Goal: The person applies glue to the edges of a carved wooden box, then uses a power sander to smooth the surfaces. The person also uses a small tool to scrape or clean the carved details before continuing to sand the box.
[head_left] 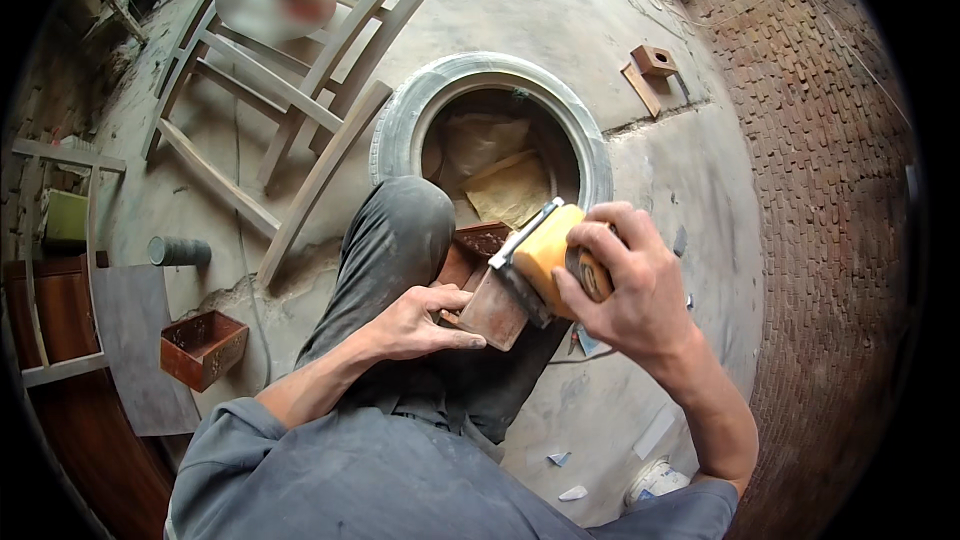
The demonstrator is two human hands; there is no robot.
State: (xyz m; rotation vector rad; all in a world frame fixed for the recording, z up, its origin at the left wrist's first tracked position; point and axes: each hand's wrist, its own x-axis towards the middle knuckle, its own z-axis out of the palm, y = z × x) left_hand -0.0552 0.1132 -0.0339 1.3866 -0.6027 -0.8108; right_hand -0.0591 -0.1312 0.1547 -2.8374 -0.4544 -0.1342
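I have the small wooden box (496,314) just below centre, at six o'clock, with the tyre (399,130) beyond at twelve. My left grip (418,322) is clamped on its wall; my right (628,285) wraps the yellow sander (545,252). I judge the box light, stiff, dusty-slick, best pinched by its rim; the sander, heavier, by its rounded top.

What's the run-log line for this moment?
left hand: holding wooden piece | right hand: gripping yellow sander | sander: at piece's edge | ahead: tyre | left: open reddish-brown box
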